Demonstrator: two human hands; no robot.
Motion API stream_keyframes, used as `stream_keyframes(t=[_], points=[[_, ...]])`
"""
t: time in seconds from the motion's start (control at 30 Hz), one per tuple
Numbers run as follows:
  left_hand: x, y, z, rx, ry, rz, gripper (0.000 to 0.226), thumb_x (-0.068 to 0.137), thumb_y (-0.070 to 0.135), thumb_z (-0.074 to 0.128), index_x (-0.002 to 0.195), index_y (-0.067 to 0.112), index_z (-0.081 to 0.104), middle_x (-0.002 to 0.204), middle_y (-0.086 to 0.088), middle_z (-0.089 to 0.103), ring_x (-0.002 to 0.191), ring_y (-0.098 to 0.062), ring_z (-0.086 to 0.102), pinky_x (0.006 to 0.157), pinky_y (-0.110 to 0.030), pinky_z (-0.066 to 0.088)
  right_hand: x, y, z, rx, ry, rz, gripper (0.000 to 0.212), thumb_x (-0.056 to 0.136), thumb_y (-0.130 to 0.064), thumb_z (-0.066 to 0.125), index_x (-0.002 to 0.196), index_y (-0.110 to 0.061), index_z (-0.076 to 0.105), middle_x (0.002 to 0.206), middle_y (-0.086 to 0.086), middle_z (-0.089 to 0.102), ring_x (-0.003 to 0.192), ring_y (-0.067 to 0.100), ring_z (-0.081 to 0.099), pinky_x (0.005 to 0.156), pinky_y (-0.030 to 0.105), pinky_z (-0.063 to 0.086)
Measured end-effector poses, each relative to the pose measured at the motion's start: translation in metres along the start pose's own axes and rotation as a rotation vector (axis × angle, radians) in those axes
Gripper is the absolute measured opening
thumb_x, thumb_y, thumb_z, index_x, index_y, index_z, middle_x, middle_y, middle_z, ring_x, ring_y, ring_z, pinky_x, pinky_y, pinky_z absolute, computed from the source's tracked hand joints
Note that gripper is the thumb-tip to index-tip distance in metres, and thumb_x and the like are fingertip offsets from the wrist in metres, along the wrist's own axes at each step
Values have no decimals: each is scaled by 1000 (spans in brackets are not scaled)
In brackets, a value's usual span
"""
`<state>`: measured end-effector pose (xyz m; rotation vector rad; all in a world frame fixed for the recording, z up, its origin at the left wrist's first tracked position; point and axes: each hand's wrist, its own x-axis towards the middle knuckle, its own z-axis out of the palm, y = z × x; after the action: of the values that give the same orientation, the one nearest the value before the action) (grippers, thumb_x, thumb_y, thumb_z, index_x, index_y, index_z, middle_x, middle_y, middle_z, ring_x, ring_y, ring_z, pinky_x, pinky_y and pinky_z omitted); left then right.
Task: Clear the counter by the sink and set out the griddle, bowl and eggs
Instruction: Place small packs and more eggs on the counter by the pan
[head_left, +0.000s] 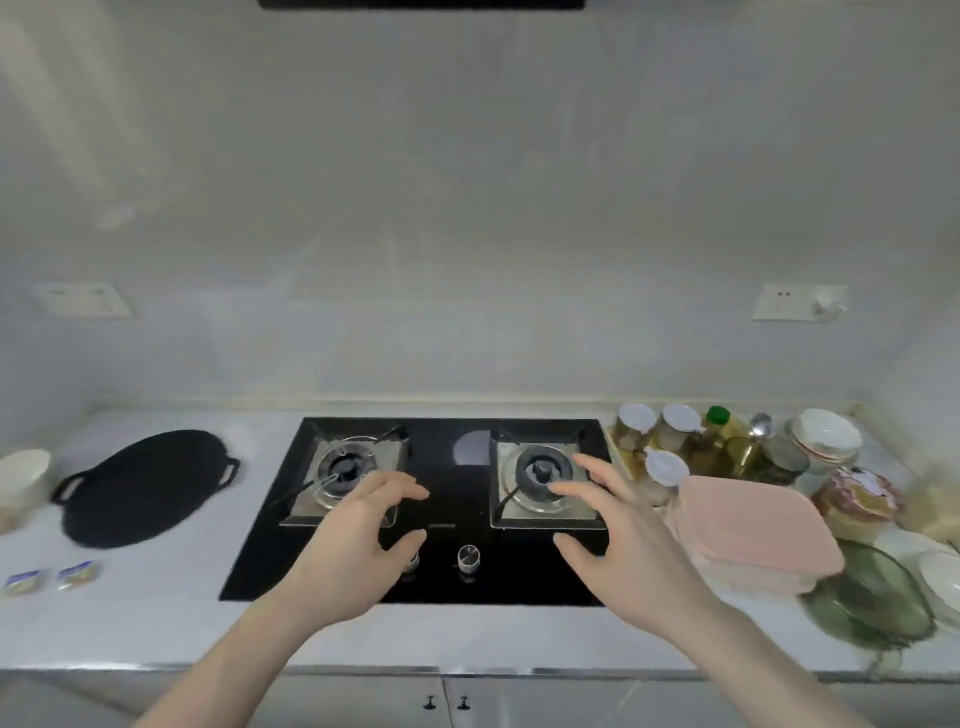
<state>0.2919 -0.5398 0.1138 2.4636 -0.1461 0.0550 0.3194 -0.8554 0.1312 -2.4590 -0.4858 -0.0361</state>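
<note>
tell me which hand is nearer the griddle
Left. The left hand hovers over the stove's left burner, right of the griddle; the right hand is farther right, over the right burner.

We hold both bare forearms forward, our left hand and right hand apart, palms down, fingers spread and loosely curved, empty.

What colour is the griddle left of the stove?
Black, handles included; the griddle shows best in the head view, the only one.

black griddle flat on counter, white bowl beside
</note>
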Motion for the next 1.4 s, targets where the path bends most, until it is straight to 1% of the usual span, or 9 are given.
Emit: stream_keyframes(t=[0.1,0.23,0.4,0.57,0.67,0.9,1.0,1.2,1.4], points=[[-39,-21,-15,2,101,-99,36,92,29,71,124,42,60,131,32,49,118,11,52,96,-12,44,23,-24,28,22,-90,-110,44,92,-37,67,133,-46,54,156,-29,24,146,0,26,118,29,32],[-98,-50,-31,30,199,-268,35,90,31,73,122,41,62,128,32,48,112,9,54,93,-11,44,40,-60,71,41,-219,-215,45,93,-37,67,135,-45,53,157,-28,23,145,1,27,116,26,31],[-165,-82,-58,15,306,-430,32,92,29,71,118,43,60,128,32,47,114,5,53,87,-7,42,47,-115,121,78,-383,-322,46,94,-40,64,137,-45,51,155,-31,20,140,-1,31,109,22,34],[-226,-137,-87,5,409,-538,32,90,31,72,116,45,61,128,37,47,113,9,55,93,-21,48,55,-178,174,87,-470,-401,47,94,-42,62,139,-45,49,157,-30,18,147,-2,22,119,26,28],[-256,-170,-105,-5,441,-575,34,89,28,74,115,45,62,126,36,49,113,8,54,93,-23,48,55,-217,208,80,-524,-404,47,96,-39,61,141,-42,48,157,-27,20,146,-1,23,117,22,24],[-318,-252,-152,-10,471,-650,32,89,31,72,114,47,60,126,34,48,111,8,54,95,-28,49,55,-304,302,99,-612,-388,47,92,-38,62,137,-40,52,153,-26,26,140,-1,35,110,18,31],[-331,-279,-165,-11,441,-655,30,89,36,70,114,47,60,126,33,48,112,6,55,94,-28,50,54,-324,327,98,-644,-376,47,92,-39,62,137,-41,51,153,-27,26,139,0,38,112,21,34],[-330,-329,-192,-60,451,-685,28,90,32,70,114,46,61,125,32,50,112,9,54,92,-18,46,79,-359,367,50,-690,-374,46,93,-39,60,138,-40,50,153,-25,28,140,0,35,107,16,29],[-305,-372,-214,-66,448,-742,29,90,37,68,117,44,61,128,31,50,112,6,56,95,-26,50,131,-382,402,54,-717,-391,47,94,-37,61,140,-38,50,150,-24,31,135,-1,40,105,17,33]])
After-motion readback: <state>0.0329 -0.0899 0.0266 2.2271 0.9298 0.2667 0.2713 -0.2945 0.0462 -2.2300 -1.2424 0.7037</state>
